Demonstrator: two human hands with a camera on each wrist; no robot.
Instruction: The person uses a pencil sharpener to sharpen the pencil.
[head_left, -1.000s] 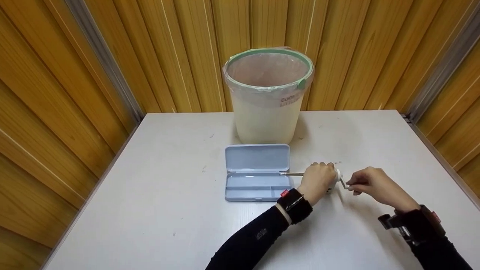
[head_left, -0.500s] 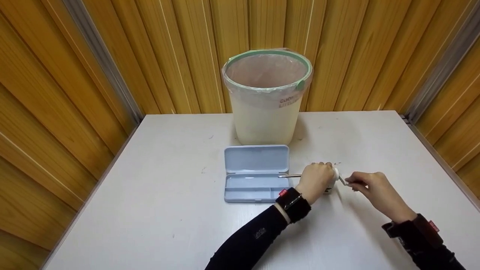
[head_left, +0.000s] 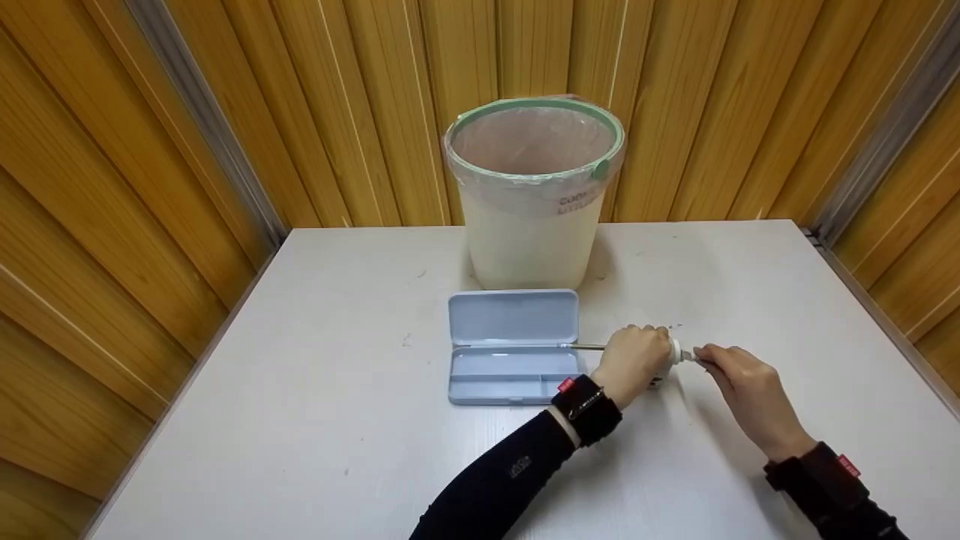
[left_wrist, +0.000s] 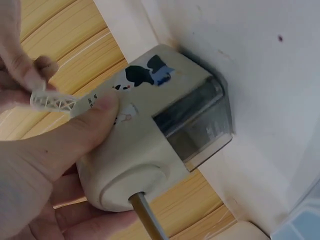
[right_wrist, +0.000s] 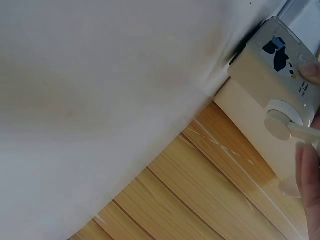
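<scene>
My left hand (head_left: 634,356) grips a cream hand-crank pencil sharpener (left_wrist: 125,145) with cow pictures, standing on the table. The thumb lies over its top and the fingers go round the far side. Out of the sharpener's front sticks a pencil (head_left: 589,346), pointing left toward the pencil case; its inner end is hidden inside. My right hand (head_left: 750,390) pinches the crank (left_wrist: 55,101) at the sharpener's back. In the right wrist view, the crank hub (right_wrist: 277,125) shows beside the fingers. A dark see-through shavings drawer (left_wrist: 200,130) sits in the sharpener's front.
A light blue pencil case (head_left: 514,315) lies with its lid up, left of the hands. Its compartments look bare. Behind it stands a cream bin (head_left: 532,240) with a green rim and a clear liner. Wood-pattern panels (head_left: 375,112) surround the white table (head_left: 360,337).
My right hand has turned the crank, and its wrist has swung lower. The left hand keeps its grip on the sharpener. The pencil's free end has wavered slightly.
</scene>
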